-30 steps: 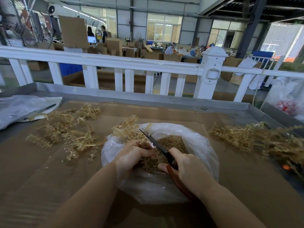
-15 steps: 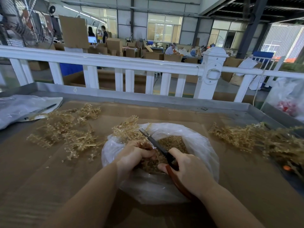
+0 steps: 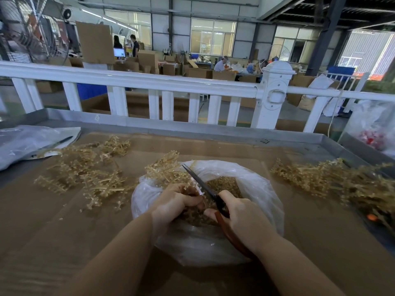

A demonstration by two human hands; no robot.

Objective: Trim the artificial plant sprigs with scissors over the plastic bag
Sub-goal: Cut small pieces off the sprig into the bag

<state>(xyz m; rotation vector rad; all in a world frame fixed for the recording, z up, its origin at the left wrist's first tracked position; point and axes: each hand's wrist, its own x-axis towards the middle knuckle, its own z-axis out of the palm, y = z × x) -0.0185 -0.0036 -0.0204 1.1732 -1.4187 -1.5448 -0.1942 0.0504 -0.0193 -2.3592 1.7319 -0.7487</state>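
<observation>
A: What crowds the plastic bag (image 3: 252, 189)?
B: Loose sprigs (image 3: 89, 176) heaped to its left, another pile (image 3: 333, 180) to its right, a grey pouch (image 3: 25, 144) far left. All lie on cardboard (image 3: 64, 242) inside a metal tray rim (image 3: 192, 130), white railing (image 3: 149, 82) beyond.
A: The hands?
B: Left hand (image 3: 175, 202) grips a sprig (image 3: 164, 167) over the bag; right hand (image 3: 243, 221) grips the scissors (image 3: 203, 186), blades barely parted.
A: Room?
B: Bare cardboard near the viewer.
A: Changed?
B: Hardly; same pose as a second ago.
</observation>
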